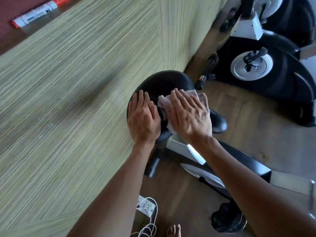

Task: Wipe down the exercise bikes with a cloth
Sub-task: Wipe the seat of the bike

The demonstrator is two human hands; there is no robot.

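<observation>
Two hands on saddle (pixel 159 84); cloth (pixel 164 103) under right hand (pixel 189 117).

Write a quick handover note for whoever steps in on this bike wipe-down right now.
Left hand: flat on the black bike seat, steadying it, holding nothing.
Right hand: fingers straight, pressing the cloth onto the seat's right side.
Done: wiping of this seat is under way; how much is covered cannot be told.
Left: the rest of this bike's frame, then the second bike beyond it.
Mind the white cables on the floor.
</observation>
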